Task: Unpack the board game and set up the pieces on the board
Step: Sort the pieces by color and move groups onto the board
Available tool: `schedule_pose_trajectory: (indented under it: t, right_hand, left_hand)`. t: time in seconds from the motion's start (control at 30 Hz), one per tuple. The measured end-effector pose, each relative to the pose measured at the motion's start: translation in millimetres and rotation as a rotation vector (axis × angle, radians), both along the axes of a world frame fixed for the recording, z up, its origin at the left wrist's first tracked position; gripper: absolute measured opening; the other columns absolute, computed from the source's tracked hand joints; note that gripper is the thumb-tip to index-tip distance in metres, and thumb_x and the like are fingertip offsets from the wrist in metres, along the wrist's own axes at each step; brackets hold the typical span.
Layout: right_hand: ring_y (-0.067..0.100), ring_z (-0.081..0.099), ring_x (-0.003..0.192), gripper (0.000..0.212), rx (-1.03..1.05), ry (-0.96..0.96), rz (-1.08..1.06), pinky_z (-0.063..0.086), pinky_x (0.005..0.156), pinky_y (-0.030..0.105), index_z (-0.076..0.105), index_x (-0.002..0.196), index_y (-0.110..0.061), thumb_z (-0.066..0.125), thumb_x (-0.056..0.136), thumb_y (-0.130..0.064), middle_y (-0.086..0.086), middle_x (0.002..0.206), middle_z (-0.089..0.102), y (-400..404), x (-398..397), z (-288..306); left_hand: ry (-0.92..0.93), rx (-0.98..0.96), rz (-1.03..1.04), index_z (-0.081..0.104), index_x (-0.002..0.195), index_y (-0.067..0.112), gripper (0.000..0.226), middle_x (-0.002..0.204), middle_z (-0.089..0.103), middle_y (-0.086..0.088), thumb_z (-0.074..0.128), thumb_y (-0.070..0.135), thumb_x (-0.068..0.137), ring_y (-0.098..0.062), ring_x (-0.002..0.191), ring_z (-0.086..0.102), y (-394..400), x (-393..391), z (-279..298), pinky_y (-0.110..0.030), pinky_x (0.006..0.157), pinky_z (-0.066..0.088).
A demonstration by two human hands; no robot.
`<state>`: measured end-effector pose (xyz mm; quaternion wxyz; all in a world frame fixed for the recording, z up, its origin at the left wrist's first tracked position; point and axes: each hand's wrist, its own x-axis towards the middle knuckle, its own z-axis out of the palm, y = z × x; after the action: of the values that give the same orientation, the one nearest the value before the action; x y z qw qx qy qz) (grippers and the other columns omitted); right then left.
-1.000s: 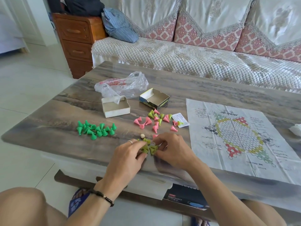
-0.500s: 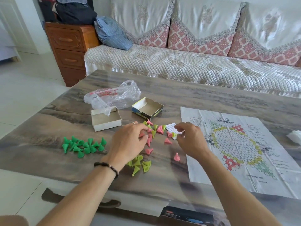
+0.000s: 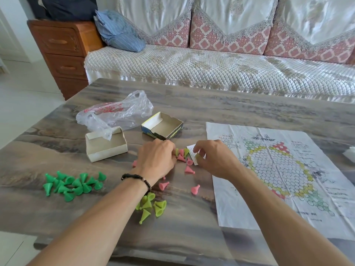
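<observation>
The paper game board (image 3: pixel 278 169) lies flat on the right of the table. Several dark green cone pieces (image 3: pixel 73 184) are heaped at the left. A small pile of yellow-green cones (image 3: pixel 151 206) lies near the front, under my left forearm. Pink cones (image 3: pixel 189 169) are scattered in the middle, mixed with a few yellow-green ones. My left hand (image 3: pixel 156 160) reaches into this mixed pile with curled fingers; what it holds is hidden. My right hand (image 3: pixel 213 160) pinches a yellow-green cone (image 3: pixel 197 156) over a small white slip (image 3: pixel 192 151).
Two open cardboard box halves stand behind the pieces, a white one (image 3: pixel 104 144) and a blue-edged one (image 3: pixel 163 125). A crumpled plastic bag (image 3: pixel 115 112) lies by them. A sofa (image 3: pixel 211 68) runs behind the table, a wooden drawer chest (image 3: pixel 61 54) at the far left.
Both hands left the yellow-green pile near the front edge and moved forward to the mixed pink and yellow-green pieces. The right hand has taken up a yellow-green cone.
</observation>
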<state>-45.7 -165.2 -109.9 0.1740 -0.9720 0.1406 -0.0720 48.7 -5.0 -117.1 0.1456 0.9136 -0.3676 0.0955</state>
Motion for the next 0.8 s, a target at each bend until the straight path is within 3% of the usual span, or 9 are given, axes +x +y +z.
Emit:
schedule_pose_trajectory:
  t: [0.13,0.2,0.3,0.37,0.47,0.53,0.63,0.8]
  right_hand:
    - [0.03,0.063,0.095,0.035,0.0,-0.062,0.022,0.052,0.081,0.041,0.07,0.113,-0.023,0.051,0.086,-0.013,0.007,0.102,0.07,1.1,12.3,6.0]
    - [0.032,0.063,0.096,0.033,0.011,-0.037,0.06,0.052,0.082,0.04,0.073,0.108,-0.018,0.051,0.085,-0.009,0.01,0.103,0.071,5.2,18.9,7.4]
    - [0.034,0.063,0.088,0.023,0.026,0.012,0.102,0.053,0.077,0.038,0.074,0.091,-0.014,0.053,0.082,-0.009,0.011,0.087,0.072,9.8,25.0,6.6]
    - [0.029,0.063,0.092,0.025,0.036,0.029,0.07,0.052,0.078,0.033,0.073,0.102,-0.016,0.056,0.085,-0.011,0.01,0.096,0.073,10.3,27.6,6.2]
    - [0.027,0.063,0.091,0.026,0.058,0.043,0.04,0.046,0.072,0.027,0.071,0.107,-0.014,0.057,0.086,-0.01,0.01,0.099,0.072,11.5,30.4,3.9]
    - [0.028,0.063,0.092,0.024,0.07,0.046,0.033,0.046,0.072,0.028,0.07,0.104,-0.011,0.056,0.085,-0.009,0.012,0.097,0.071,12.1,32.0,2.8]
    - [0.029,0.063,0.091,0.018,0.09,0.065,0.02,0.047,0.069,0.029,0.07,0.098,-0.009,0.057,0.085,-0.009,0.013,0.096,0.07,11.5,34.7,2.5]
    - [0.025,0.058,0.084,0.015,0.112,0.086,0.017,0.042,0.066,0.027,0.068,0.096,-0.011,0.057,0.086,-0.011,0.012,0.095,0.068,10.6,36.9,3.2]
  left_hand:
    - [-0.071,-0.007,-0.032,0.067,0.086,0.027,0.009,0.083,0.071,0.003,0.061,0.033,0.084,-0.024,0.085,0.065,3.7,-5.8,0.2,-0.029,0.059,0.037]
    - [-0.056,-0.032,-0.033,0.067,0.082,0.027,0.007,0.081,0.07,0.004,0.062,0.033,0.083,-0.022,0.084,0.065,5.1,-8.1,2.4,-0.028,0.059,0.035]
    - [0.13,-0.208,0.005,0.069,0.076,0.025,0.008,0.074,0.07,0.006,0.066,0.031,0.08,-0.018,0.077,0.064,11.2,-1.4,6.5,-0.03,0.06,0.047]
    - [0.293,-0.396,0.044,0.068,0.068,0.023,0.01,0.068,0.069,0.008,0.07,0.025,0.078,-0.011,0.07,0.065,17.0,9.4,11.6,-0.031,0.064,0.052]
    - [0.333,-0.492,0.104,0.065,0.063,0.022,0.015,0.068,0.069,0.008,0.073,0.016,0.075,-0.009,0.067,0.064,22.1,22.6,15.8,-0.032,0.069,0.054]
    - [0.338,-0.437,0.1,0.065,0.066,0.023,0.014,0.067,0.067,0.008,0.074,0.015,0.074,-0.009,0.067,0.064,18.7,27.3,15.9,-0.032,0.07,0.054]
    - [0.354,-0.276,0.027,0.072,0.085,0.022,0.009,0.076,0.07,0.005,0.074,0.018,0.077,-0.014,0.077,0.065,10.0,30.2,14.3,-0.03,0.075,0.052]
    - [0.177,0.044,-0.082,0.074,0.095,0.027,0.017,0.1,0.07,0.0,0.067,0.016,0.084,-0.022,0.098,0.06,-1.9,39.5,16.6,-0.037,0.081,0.051]
